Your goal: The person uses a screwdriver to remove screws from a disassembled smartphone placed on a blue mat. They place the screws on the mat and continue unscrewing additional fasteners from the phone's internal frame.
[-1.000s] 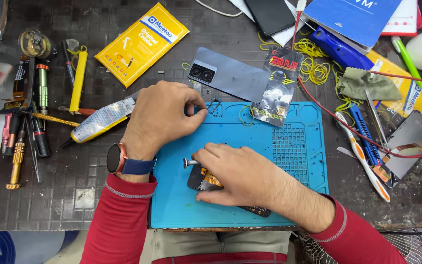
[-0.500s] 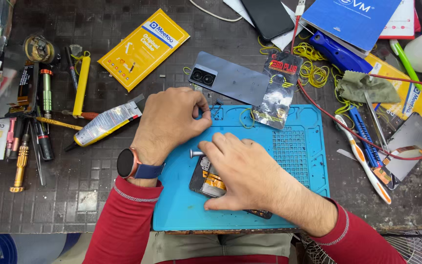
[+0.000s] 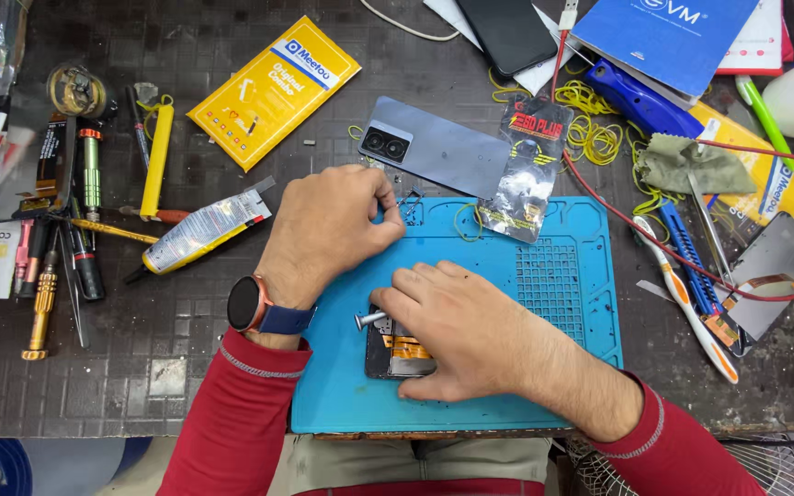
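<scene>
Clearly fragile, the opened phone (image 3: 399,354) lies on the blue mat (image 3: 562,285) near the worktop's front, pressed flat under the right hand (image 3: 457,326), best gripped by its rigid edges, while the left hand (image 3: 333,230) pinches something small, unidentifiable.

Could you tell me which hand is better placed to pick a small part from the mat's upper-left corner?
Probably the left hand: its fingertips pinch right at that corner, while the right hand lies on the opened phone.
</scene>
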